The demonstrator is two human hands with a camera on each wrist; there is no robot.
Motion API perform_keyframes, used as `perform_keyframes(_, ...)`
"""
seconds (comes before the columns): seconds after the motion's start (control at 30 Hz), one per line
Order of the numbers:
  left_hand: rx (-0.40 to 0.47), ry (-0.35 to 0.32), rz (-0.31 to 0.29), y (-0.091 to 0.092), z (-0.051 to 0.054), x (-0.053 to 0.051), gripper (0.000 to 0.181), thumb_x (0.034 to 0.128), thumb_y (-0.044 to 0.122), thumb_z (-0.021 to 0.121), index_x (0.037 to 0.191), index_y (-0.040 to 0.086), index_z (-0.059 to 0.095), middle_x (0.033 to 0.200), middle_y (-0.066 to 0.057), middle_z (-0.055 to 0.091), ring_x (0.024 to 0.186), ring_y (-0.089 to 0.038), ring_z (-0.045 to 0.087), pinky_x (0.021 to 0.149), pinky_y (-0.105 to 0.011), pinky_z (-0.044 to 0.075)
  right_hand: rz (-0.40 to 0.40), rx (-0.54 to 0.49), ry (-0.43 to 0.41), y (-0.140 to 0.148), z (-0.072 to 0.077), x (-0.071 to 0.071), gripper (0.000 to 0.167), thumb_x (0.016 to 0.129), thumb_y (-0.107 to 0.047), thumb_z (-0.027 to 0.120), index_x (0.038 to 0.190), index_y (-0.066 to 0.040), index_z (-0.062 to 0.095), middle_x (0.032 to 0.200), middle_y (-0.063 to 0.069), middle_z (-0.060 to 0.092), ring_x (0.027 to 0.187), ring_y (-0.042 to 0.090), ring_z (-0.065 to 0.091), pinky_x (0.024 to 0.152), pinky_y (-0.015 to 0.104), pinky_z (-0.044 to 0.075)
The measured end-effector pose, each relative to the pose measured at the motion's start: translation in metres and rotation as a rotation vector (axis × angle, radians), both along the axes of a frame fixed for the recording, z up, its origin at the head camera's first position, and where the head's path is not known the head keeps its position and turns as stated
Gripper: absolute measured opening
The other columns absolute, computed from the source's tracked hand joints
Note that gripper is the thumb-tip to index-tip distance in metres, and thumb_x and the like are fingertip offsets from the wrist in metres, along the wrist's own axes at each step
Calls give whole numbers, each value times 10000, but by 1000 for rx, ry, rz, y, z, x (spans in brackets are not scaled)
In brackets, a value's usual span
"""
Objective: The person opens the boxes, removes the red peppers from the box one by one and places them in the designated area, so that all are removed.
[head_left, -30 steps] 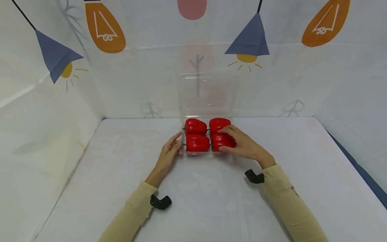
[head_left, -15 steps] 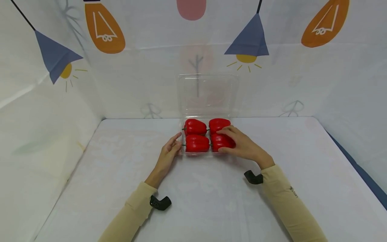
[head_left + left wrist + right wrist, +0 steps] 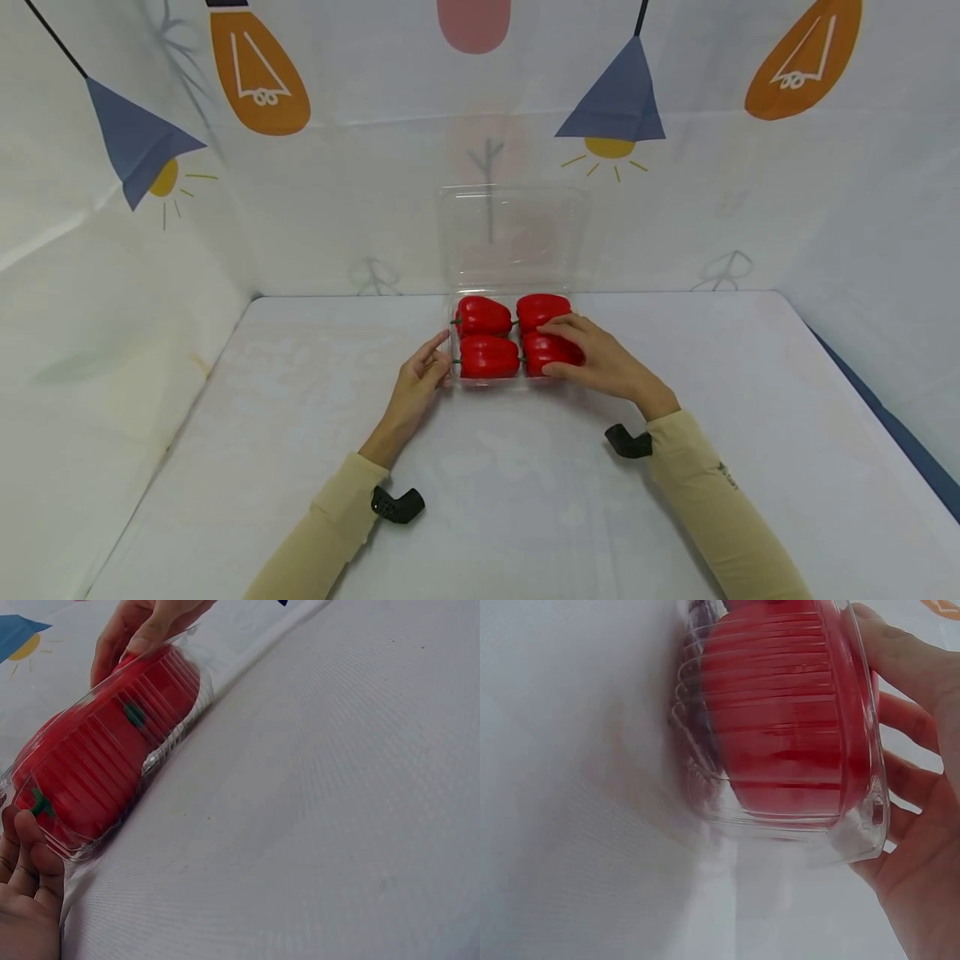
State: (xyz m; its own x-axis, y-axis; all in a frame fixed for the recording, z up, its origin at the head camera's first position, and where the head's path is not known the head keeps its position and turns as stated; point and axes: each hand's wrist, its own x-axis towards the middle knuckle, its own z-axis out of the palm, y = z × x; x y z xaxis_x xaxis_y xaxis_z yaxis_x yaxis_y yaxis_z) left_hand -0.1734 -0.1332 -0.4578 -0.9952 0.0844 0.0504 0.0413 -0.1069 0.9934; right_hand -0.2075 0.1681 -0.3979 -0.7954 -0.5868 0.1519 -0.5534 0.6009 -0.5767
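Several red bell peppers with green stems lie in two rows in a clear plastic clamshell box (image 3: pixel 510 382), its lid (image 3: pixel 517 237) standing raised at the back. My right hand (image 3: pixel 607 360) holds the front right pepper (image 3: pixel 546 353), thumb on the near side and fingers over the far side. In the right wrist view the box wall stands in front of that pepper (image 3: pixel 780 727). My left hand (image 3: pixel 414 379) touches the box's left end with its fingers extended, beside the front left pepper (image 3: pixel 489 357). Behind these sit the back left pepper (image 3: pixel 483 316) and the back right pepper (image 3: pixel 542 311).
A white-covered table (image 3: pixel 495 500) lies under the box. Behind it hangs a pale cloth backdrop (image 3: pixel 360 183) with printed lamps and bulbs, close to the raised lid. Black wrist devices sit at the left cuff (image 3: pixel 397 505) and right cuff (image 3: pixel 628 442).
Almost nothing differs. Both hands keep their places at the box and the front right pepper; the head view has shifted very slightly.
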Motion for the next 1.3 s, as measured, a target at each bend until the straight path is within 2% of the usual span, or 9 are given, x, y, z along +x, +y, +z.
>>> perform_keyframes(0.23, -22, 7, 22, 1, 2, 1, 465, 950, 13, 489, 1405, 86, 435, 861, 14, 521, 713, -45, 506, 643, -161, 469, 16, -11, -13, 2, 0, -1, 609, 827, -428, 690, 1360, -215, 487, 1362, 41, 437, 1258, 257, 420, 933, 469, 506)
perform_keyframes(0.53, -27, 10, 9, 1, 0, 2, 466, 954, 27, 487, 1413, 68, 419, 866, 14, 516, 726, -59, 496, 647, -163, 462, -14, 39, -103, 11, 8, 0, 657, 778, -453, 735, 1350, -257, 477, 1324, -16, 456, 1246, 205, 433, 955, 460, 495)
perform_keyframes(0.8, -28, 29, 2, -1, -2, 0, 455, 960, 40, 486, 1409, 84, 429, 874, -2, 520, 733, -60, 502, 658, -169, 463, -3, 25, -48, 10, 5, -1, 646, 787, -471, 718, 1342, -235, 487, 1305, -10, 505, 1213, 194, 485, 969, 469, 484)
perform_keyframes(1.07, -28, 33, 2, 0, -4, 0, 457, 960, 44, 501, 1409, 94, 431, 876, -14, 521, 743, -71, 504, 652, -169, 460, 16, -40, 26, 13, -1, -2, 608, 794, -425, 728, 1323, -214, 516, 1318, 14, 521, 1201, 204, 512, 941, 431, 511)
perform_keyframes(1.3, -55, 16, 11, 0, -3, 1, 455, 961, 52, 499, 1408, 111, 435, 872, 11, 525, 724, -47, 508, 653, -167, 460, 7, -65, 0, 11, -1, -3, 600, 796, -410, 732, 1326, -247, 501, 1344, 17, 472, 1224, 229, 476, 911, 443, 526)
